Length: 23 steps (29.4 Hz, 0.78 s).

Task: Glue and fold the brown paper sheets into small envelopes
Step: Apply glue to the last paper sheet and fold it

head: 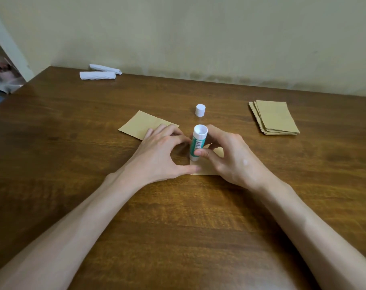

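Right hand (234,158) grips a glue stick (197,143), thumb across the near side of the tube and fingers curled round the far side. Left hand (157,155) is arched just beside it, the thumb tip pressing on the near left corner of a brown sheet (207,169) and the fingers bent over toward the stick. Whether those fingertips touch the tube or the paper cannot be told.

Both forearms reach in over a dark wooden table (177,227) that runs back to a pale wall (198,34). Far right on the table lies a fanned stack of brown sheets (276,118), well apart from the hands. A single brown paper piece (140,124) lies flat to the left, partly under the left hand's fingers. The worked sheet is mostly hidden beneath both hands.

Near the back left edge are two white rolls (97,75), one just behind the other. The glue stick stands nearly upright, leaning a little, its lower end on the sheet. Its white cap (200,110) stands alone just beyond the hands.
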Motion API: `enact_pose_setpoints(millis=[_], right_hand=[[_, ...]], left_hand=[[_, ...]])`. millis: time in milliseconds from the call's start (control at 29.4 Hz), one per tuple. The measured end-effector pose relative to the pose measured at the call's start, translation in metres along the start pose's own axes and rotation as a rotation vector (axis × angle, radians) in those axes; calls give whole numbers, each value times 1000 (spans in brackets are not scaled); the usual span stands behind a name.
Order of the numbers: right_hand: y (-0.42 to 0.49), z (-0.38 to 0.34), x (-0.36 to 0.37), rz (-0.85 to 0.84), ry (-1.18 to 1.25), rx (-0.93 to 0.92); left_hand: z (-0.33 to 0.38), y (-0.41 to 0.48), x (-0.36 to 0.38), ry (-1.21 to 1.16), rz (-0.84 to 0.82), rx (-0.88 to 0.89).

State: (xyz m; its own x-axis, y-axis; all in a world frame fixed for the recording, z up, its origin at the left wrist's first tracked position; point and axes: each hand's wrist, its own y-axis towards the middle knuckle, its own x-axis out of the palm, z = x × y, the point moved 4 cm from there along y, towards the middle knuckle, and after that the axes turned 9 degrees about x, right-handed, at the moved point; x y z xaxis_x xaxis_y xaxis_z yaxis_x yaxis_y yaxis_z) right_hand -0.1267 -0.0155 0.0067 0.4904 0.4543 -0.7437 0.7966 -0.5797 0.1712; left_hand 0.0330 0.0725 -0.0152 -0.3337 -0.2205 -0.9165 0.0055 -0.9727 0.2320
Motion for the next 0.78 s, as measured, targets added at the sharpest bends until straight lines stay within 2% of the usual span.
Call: enact_pose_setpoints(millis=[306,579,783], right_hand=[[1,-5,-3,81,37,54],[4,-1,3,34,4,108],[11,-2,7,125,-53,119]], left_hand=[[-2,3,2,-1,-52,-44],[-2,4,3,7,-95,-77],[0,4,3,8,-105,-108]])
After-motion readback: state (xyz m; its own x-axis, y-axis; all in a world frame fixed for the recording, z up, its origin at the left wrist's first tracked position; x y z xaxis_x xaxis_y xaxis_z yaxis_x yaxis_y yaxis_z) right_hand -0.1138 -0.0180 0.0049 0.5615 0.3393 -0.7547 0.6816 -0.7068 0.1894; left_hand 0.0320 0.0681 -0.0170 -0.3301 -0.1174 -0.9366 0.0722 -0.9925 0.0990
